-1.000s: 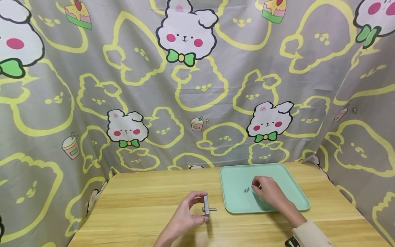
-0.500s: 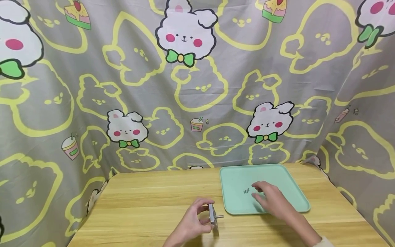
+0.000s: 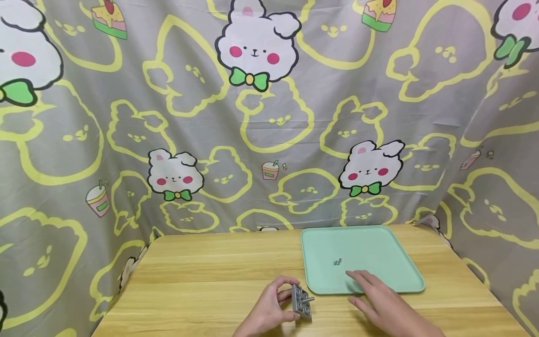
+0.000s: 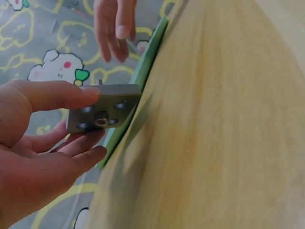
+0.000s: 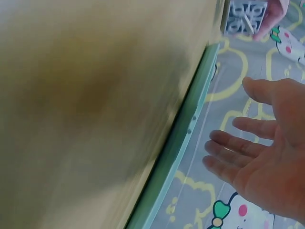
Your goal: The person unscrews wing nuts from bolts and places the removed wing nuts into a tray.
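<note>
My left hand (image 3: 269, 306) holds a small square grey metal block (image 3: 301, 302) on edge above the table, thumb on one edge and fingers on the opposite one. A bolt runs through the block's middle: its shank points right in the head view, and its round head (image 4: 101, 119) shows in the left wrist view. Several recesses surround the shank on that face. My right hand (image 3: 376, 299) hovers over the tray's front edge, fingers spread and palm bare in the right wrist view. Several tiny grey metal pieces (image 3: 338, 262) lie together on the mint-green tray (image 3: 404, 281).
The tray sits at the back right of the wooden table (image 3: 202, 267), its low raised rim close to both hands. A grey patterned curtain (image 3: 236, 126) hangs behind the table and along both sides.
My left hand has moved right and nearer with the block, turning its recessed face into view. My right hand has drawn back toward the tray's front edge, its pinched fingers now spread.
</note>
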The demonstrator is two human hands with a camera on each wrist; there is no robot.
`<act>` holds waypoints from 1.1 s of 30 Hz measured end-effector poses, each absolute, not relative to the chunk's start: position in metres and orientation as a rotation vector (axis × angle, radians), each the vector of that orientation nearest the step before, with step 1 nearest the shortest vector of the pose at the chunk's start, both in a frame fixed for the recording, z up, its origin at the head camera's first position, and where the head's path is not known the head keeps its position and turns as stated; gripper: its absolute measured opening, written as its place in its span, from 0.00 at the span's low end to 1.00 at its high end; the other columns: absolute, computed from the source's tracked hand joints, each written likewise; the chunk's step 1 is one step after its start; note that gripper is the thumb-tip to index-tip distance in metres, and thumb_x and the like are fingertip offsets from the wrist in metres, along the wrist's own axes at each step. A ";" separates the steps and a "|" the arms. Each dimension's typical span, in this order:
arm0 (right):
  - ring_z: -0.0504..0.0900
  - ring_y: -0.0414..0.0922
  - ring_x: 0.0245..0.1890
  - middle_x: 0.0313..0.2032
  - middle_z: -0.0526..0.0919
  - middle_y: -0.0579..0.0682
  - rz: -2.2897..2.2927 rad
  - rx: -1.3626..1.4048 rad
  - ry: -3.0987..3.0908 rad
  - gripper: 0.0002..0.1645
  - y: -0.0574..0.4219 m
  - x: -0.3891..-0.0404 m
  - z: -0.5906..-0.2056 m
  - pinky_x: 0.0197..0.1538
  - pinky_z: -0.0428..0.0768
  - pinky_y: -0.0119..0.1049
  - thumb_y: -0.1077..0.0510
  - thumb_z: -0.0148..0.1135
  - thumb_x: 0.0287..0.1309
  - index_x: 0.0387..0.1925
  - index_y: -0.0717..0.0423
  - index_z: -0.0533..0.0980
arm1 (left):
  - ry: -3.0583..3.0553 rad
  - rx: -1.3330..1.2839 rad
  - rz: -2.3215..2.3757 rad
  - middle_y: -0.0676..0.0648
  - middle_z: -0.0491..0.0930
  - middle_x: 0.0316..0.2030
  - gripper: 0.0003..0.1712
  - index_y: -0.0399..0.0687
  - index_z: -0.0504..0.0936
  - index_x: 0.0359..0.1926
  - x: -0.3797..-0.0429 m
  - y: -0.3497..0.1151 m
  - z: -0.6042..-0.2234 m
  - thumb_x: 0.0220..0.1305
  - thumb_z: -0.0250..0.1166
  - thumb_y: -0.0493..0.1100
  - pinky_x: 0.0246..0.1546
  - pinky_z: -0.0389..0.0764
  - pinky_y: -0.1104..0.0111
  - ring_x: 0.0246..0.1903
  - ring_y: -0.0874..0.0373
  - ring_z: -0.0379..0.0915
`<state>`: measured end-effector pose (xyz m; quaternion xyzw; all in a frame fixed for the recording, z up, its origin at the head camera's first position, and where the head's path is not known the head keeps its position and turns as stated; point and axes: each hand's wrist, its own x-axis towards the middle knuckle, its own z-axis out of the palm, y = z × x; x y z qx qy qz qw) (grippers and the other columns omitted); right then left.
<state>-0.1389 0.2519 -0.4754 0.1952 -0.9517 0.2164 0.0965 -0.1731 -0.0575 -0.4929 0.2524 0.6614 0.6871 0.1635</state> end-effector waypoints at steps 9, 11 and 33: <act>0.80 0.53 0.57 0.62 0.77 0.51 0.498 0.656 -2.743 0.36 0.254 -0.121 -0.490 0.48 0.88 0.46 0.40 0.63 0.70 0.70 0.56 0.71 | 1.927 0.623 1.898 0.29 0.79 0.57 0.40 0.32 0.70 0.61 -0.172 -0.058 -0.496 0.44 0.68 0.12 0.68 0.72 0.49 0.61 0.40 0.76; 0.80 0.51 0.58 0.62 0.77 0.51 0.488 0.611 -2.723 0.37 0.254 -0.119 -0.492 0.49 0.88 0.47 0.39 0.64 0.68 0.70 0.55 0.72 | 1.964 0.620 1.865 0.31 0.81 0.56 0.40 0.34 0.71 0.60 -0.172 -0.058 -0.496 0.44 0.69 0.13 0.72 0.64 0.45 0.61 0.42 0.76; 0.72 0.63 0.66 0.69 0.72 0.58 0.536 0.498 -2.689 0.50 0.265 -0.115 -0.502 0.53 0.83 0.62 0.32 0.70 0.60 0.74 0.53 0.67 | 2.432 0.766 1.529 0.50 0.81 0.53 0.39 0.42 0.78 0.55 -0.170 -0.066 -0.500 0.38 0.78 0.21 0.68 0.72 0.65 0.61 0.54 0.75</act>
